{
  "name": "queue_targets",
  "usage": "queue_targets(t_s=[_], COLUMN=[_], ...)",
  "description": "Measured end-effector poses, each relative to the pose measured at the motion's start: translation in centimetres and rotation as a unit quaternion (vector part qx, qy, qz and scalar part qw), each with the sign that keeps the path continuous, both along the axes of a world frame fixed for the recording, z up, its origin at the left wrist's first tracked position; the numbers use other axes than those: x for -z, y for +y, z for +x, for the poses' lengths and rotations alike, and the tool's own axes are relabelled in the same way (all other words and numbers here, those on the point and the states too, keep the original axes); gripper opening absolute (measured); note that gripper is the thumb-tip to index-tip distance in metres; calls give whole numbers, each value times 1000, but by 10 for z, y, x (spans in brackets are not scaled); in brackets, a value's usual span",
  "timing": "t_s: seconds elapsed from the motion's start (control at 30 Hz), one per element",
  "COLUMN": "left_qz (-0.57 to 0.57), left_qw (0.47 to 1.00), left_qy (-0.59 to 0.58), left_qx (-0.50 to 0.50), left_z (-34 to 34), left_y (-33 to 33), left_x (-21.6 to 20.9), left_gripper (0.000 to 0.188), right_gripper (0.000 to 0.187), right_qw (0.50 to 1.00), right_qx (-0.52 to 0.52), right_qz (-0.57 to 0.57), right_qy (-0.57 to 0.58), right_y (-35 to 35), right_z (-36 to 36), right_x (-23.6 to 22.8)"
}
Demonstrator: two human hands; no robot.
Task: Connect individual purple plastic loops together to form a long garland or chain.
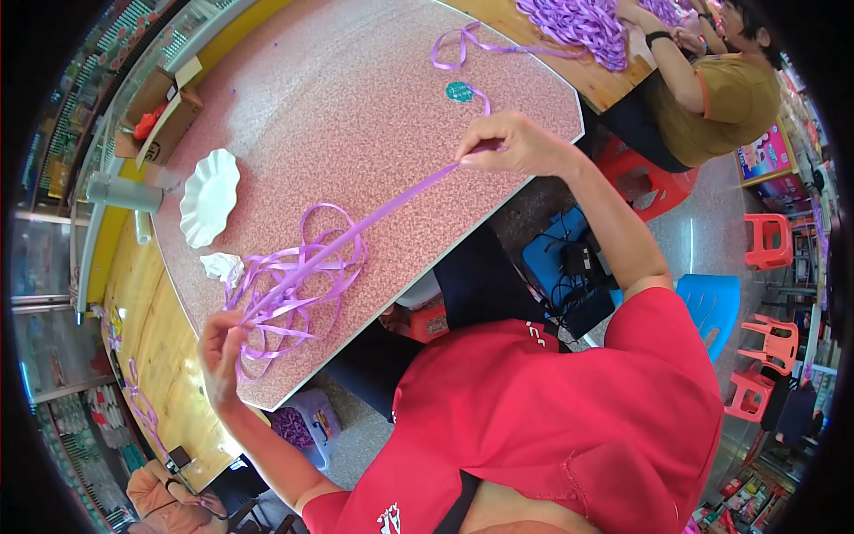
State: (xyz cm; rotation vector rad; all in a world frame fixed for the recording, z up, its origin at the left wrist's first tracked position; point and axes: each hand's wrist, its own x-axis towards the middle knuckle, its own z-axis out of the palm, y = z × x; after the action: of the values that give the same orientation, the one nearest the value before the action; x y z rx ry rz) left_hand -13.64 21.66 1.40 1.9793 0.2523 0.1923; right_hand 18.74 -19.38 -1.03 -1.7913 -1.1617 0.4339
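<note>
A length of purple ribbon runs taut on a slant between my two hands, above the pink speckled table. My left hand, at the table's near left edge, pinches its lower end. Higher up, at the right edge, my right hand pinches the other end, and a tail of ribbon trails past it. Loose loops of the same ribbon lie heaped beside my left hand. A crumpled white tissue touches the heap.
A white scalloped dish, a grey cylinder and an open cardboard box stand at left. Far right, a person handles a purple ribbon pile. Below the left edge sits a clear tub. Red stools stand at right.
</note>
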Motion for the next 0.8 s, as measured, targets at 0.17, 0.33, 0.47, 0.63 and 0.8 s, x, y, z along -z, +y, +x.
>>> queue_targets(t_s=[0.17, 0.33, 0.47, 0.63, 0.8], left_qz=[-41, -111, -38, 511, 226], left_qw=[995, 975, 977, 777, 948], left_qy=[-44, -114, -19, 22, -132], left_qx=[-77, -155, -211, -367, -181], left_z=[-44, -69, -71, -43, 16], left_y=[64, 98, 109, 84, -27], left_x=[15, 37, 50, 56, 34], left_gripper=[16, 14, 20, 41, 27], right_gripper=[10, 15, 16, 17, 18], right_qw=[997, 994, 987, 988, 978], right_qx=[20, 102, 141, 127, 85], right_qz=[1, -11, -70, 34, 118], right_qy=[-73, -29, -18, 87, 152], right_y=[-41, -74, -62, -45, -15], right_z=[52, 84, 72, 38, -8], right_x=[12, 34, 29, 3, -21])
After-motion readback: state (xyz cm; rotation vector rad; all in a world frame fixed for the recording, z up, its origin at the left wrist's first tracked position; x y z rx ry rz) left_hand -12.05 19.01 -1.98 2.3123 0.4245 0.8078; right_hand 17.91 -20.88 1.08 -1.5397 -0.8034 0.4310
